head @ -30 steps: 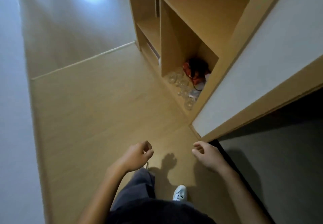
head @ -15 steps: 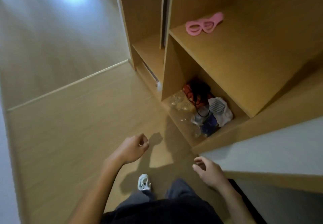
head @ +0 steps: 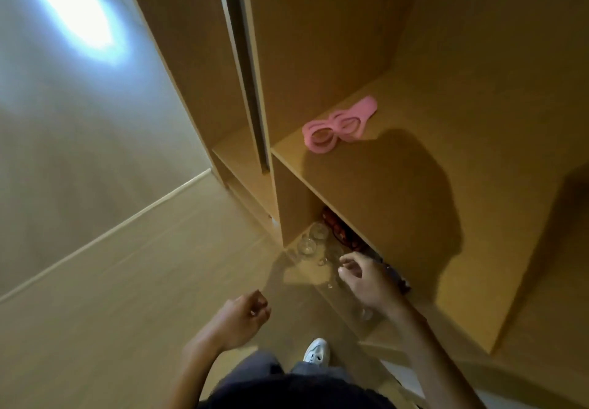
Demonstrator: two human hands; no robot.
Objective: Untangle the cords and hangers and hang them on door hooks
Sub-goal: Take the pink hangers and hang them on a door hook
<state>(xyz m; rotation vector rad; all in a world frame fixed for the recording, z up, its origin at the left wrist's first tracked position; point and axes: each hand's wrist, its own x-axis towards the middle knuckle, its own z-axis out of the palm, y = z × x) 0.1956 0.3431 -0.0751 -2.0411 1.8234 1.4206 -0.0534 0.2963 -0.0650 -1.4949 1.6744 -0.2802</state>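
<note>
A red and black tangle (head: 338, 233) lies in the bottom compartment of a wooden closet (head: 414, 58), at floor level, tucked under the shelf (head: 366, 185). Only a narrow strip of it shows past the shelf's front edge, so cords and hangers cannot be told apart, and its far end is hidden behind the right hand (head: 366, 281). That hand reaches in just beside the tangle, fingers loosely curled and apart, holding nothing visible. Clear glasses (head: 314, 238) stand in front of the tangle, blurred and hard to count. The left hand (head: 242, 316) hangs over the floor (head: 127, 281), curled into a loose, empty fist. A pink hanger-like piece (head: 339, 126) lies flat on the shelf above. One white shoe (head: 316, 351) shows below.
</note>
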